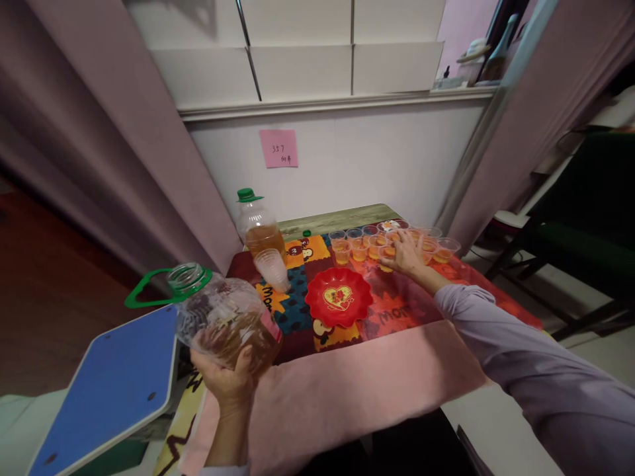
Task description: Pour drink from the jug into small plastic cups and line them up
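My left hand (228, 377) supports a large clear plastic bottle (225, 304) from below, fingers and thumb around its lower body. That bottle is tilted and uncapped, with a green handle ring (149, 287) at its neck and amber liquid inside. Over at the right of the table, my right hand (407, 254) reaches among several small clear plastic cups. Its thumb and fingers are around a plastic cup (388, 252) in the front row, which they partly hide. Amber liquid shows in the front cups, such as the cup (341, 251) at the left end.
A red scalloped plate (340, 271) lies mid-table. Behind the held bottle stand a stack of plastic cups (272, 270) and a second bottle with a green cap (248, 194). A loose green cap (307, 233) lies farther back. At left is a blue board (114, 377).
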Demonstrator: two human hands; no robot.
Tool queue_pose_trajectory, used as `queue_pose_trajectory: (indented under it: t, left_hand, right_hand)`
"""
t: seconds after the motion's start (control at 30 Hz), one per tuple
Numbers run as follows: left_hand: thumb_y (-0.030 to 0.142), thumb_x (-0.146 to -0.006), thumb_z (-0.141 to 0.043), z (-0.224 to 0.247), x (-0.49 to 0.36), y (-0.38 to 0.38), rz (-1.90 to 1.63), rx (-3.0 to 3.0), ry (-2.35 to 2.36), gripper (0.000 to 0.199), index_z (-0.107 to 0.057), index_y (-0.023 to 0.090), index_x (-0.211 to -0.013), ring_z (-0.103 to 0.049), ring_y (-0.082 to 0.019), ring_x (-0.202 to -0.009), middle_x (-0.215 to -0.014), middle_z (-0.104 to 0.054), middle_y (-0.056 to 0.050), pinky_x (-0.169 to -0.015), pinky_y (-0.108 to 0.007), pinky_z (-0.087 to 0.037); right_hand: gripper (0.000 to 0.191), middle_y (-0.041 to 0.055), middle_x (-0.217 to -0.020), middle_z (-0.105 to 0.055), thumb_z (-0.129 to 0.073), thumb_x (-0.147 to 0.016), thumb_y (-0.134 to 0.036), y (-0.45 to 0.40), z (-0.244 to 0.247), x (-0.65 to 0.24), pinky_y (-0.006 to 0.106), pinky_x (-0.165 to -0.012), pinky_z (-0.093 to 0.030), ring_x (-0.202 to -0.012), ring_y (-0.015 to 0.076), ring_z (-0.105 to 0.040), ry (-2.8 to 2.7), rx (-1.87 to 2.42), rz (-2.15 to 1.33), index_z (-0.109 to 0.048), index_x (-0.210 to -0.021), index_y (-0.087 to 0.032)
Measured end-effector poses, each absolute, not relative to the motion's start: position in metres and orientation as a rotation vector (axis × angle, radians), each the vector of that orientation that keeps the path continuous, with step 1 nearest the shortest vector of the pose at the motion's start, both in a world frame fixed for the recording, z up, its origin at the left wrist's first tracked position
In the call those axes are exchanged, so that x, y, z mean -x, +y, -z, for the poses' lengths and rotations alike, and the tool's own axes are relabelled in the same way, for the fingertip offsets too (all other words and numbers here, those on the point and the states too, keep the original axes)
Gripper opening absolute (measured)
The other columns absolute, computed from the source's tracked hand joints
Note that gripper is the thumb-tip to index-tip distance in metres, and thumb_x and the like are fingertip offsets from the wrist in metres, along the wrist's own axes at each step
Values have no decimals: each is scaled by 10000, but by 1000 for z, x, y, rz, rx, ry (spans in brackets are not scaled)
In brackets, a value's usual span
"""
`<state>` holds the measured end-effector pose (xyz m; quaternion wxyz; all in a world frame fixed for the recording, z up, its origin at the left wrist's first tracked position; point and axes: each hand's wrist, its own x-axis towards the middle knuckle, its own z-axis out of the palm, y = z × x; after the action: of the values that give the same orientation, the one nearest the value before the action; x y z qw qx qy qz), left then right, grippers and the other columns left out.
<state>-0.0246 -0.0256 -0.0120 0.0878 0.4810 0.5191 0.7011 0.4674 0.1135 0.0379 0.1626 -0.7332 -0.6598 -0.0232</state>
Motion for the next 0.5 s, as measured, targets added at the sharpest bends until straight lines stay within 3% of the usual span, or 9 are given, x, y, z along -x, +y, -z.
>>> queue_pose_trajectory:
  t: [0.1, 0.27, 0.43, 0.5]
  left_hand:
    - [647, -701, -917, 10, 23, -27, -2099, -1380, 1504, 987, -493, 262, -1505, -681, -317, -1316, -1416, -639, -122, -1220, -543, -519]
    - [660, -570, -977, 10, 23, -25, -2149, -1298, 1455, 1023, -537, 279, -1411, -697, -278, -1208, -1304, -661, -58, -1146, -478, -551]
    - [669, -603, -964, 13, 23, -27, -2119, -1302, 1495, 999, -537, 268, -1413, -706, -291, -1171, -1293, -675, -72, -1079, -483, -584]
    - [698, -635, -941, 14, 23, -30, -2095, -1328, 1519, 989, -530, 270, -1426, -711, -302, -1195, -1319, -678, -91, -1077, -491, -587]
  right_hand:
    - [576, 289, -1827, -278, -750, -946, -509, 118, -33, -472, 760, -1341, -12, -1708, 467, -212, -1894, 2129, 82, -733, -1345, -94]
    - [619, 301, -1810, -306, -731, -953, -545, 121, -26, -474, 747, -1347, -11, -1704, 470, -222, -1879, 2180, 145, -721, -1369, -87]
    - [761, 335, -1768, -375, -741, -938, -606, 118, -32, -469, 806, -1310, -94, -1660, 519, -295, -1864, 2059, 219, -652, -1475, -75]
    - [720, 333, -1724, -444, -735, -953, -598, 118, -46, -456, 797, -1303, -142, -1632, 518, -345, -1865, 1929, 279, -672, -1450, -82]
